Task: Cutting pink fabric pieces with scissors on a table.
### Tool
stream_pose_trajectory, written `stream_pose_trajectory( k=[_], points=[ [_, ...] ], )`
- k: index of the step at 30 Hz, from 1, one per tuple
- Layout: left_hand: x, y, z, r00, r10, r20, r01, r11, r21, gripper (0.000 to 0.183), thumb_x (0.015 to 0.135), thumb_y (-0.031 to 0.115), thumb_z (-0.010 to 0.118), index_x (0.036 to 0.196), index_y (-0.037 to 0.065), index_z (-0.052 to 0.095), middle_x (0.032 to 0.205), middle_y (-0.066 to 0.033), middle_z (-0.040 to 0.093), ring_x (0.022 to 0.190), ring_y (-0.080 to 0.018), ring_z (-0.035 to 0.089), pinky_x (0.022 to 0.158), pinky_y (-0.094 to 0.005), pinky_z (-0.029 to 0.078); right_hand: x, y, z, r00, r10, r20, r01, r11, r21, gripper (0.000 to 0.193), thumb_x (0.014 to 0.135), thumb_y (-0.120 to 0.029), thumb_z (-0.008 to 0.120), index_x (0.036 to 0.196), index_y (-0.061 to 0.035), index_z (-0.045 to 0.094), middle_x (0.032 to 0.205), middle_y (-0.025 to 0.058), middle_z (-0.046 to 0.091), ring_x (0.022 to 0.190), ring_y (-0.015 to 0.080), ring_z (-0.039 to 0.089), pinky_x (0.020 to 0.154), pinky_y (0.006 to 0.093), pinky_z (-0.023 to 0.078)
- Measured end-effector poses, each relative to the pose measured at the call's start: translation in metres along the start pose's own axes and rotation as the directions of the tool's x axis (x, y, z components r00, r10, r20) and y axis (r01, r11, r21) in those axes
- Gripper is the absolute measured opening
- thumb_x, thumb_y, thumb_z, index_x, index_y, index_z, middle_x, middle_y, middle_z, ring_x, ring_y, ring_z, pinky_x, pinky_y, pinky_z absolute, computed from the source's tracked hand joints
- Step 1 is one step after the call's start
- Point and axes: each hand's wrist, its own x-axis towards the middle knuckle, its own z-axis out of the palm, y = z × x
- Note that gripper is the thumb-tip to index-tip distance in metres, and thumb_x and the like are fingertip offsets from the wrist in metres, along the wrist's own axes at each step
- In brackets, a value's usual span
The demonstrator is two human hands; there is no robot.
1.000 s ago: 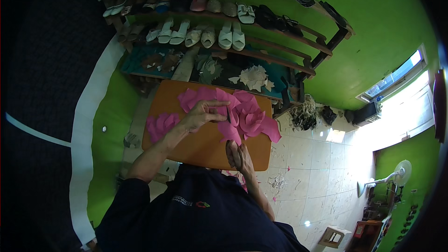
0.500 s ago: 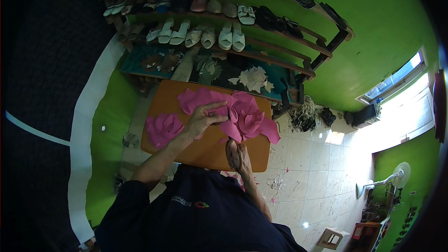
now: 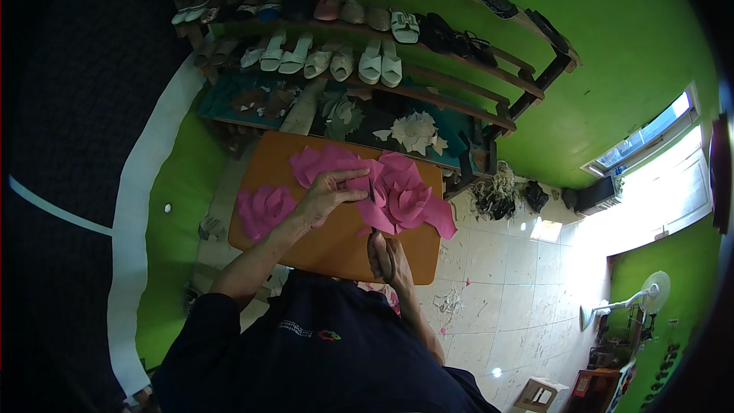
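My left hand (image 3: 321,200) pinches a pink sheet piece (image 3: 362,183) between thumb and fingers above the table. My right hand (image 3: 391,260) is closed around the handles of scissors, which point away from me. Their dark blades (image 3: 372,193) are at the pink piece, just right of my left fingertips; the exact gap between them is too small to tell. Right beside the blades lies a big heap of curled pink petal-shaped pieces (image 3: 405,199). Another pink heap (image 3: 264,213) lies left of my left wrist, and more pink pieces (image 3: 321,162) lie beyond my left hand.
The orange-brown table (image 3: 329,251) has rounded corners. Behind it stands a wooden rack with rows of shoes (image 3: 340,63) and a low shelf bearing pale cut scraps (image 3: 417,132). Scraps litter the tiled floor (image 3: 482,302) to the right. A white fan (image 3: 654,291) stands farther right.
Both hands stay in nearly the same place, with the pink piece and scissors still held. My left fingers have shifted very slightly; the view has moved a little.
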Motion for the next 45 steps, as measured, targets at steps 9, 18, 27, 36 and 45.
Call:
stream_pose_trajectory(
  k=[9, 18, 27, 36, 45],
  points=[
    [-0.002, -0.010, 0.009, 0.996, 0.040, -0.082, -0.049, 0.993, -0.109, 0.052, 0.086, -0.006, 0.070, 0.135, 0.001, 0.055, 0.108, -0.0107, 0.072, 0.093, -0.0137, 0.070, 0.090, -0.0267, 0.056, 0.008, 0.008, -0.002, 0.999, 0.024, -0.044, -0.025, 0.999, -0.028, 0.058, 0.086, -0.062, 0.066, 0.066, -0.0121, 0.044, 0.053, -0.0050, 0.041, 0.040, 0.0073, 0.041, 0.037, 0.0261, 0.033],
    [-0.006, -0.013, 0.020, 0.980, 0.067, -0.186, -0.094, 0.986, -0.141, 0.054, 0.085, -0.005, 0.071, 0.136, 0.001, 0.054, 0.103, -0.0096, 0.072, 0.088, -0.0100, 0.069, 0.088, -0.0241, 0.056, 0.010, 0.009, 0.004, 0.992, 0.024, -0.127, -0.031, 0.998, -0.054, 0.058, 0.085, -0.062, 0.068, 0.064, -0.0121, 0.046, 0.052, -0.0049, 0.042, 0.040, 0.0071, 0.042, 0.037, 0.0258, 0.033],
    [-0.006, -0.016, 0.019, 0.966, 0.049, -0.254, -0.081, 0.990, -0.117, 0.050, 0.084, -0.005, 0.072, 0.132, 0.002, 0.059, 0.110, -0.0068, 0.070, 0.094, -0.0098, 0.067, 0.089, -0.0259, 0.055, 0.007, 0.004, 0.009, 0.980, 0.021, -0.200, -0.042, 0.994, -0.103, 0.058, 0.085, -0.058, 0.070, 0.061, -0.0102, 0.048, 0.050, -0.0037, 0.043, 0.040, 0.0075, 0.043, 0.037, 0.0265, 0.035],
    [-0.008, -0.016, 0.022, 0.982, 0.085, -0.170, -0.104, 0.989, -0.106, 0.049, 0.085, -0.007, 0.070, 0.132, 0.003, 0.060, 0.119, -0.0081, 0.067, 0.100, -0.0119, 0.066, 0.095, -0.0266, 0.053, 0.012, -0.001, 0.010, 0.977, -0.025, -0.210, 0.004, 0.995, -0.100, 0.060, 0.085, -0.059, 0.070, 0.062, -0.0066, 0.050, 0.050, -0.0008, 0.045, 0.041, 0.0100, 0.046, 0.038, 0.0280, 0.038],
    [-0.009, -0.019, 0.027, 0.977, 0.080, -0.197, -0.103, 0.989, -0.107, 0.056, 0.085, -0.007, 0.069, 0.138, 0.002, 0.053, 0.131, -0.0105, 0.060, 0.102, -0.0114, 0.065, 0.095, -0.0268, 0.052, 0.015, 0.001, 0.007, 0.979, 0.007, -0.205, -0.037, 0.989, -0.145, 0.058, 0.088, -0.060, 0.065, 0.069, -0.0082, 0.049, 0.054, -0.0024, 0.044, 0.041, 0.0084, 0.045, 0.038, 0.0264, 0.038]
  ],
)
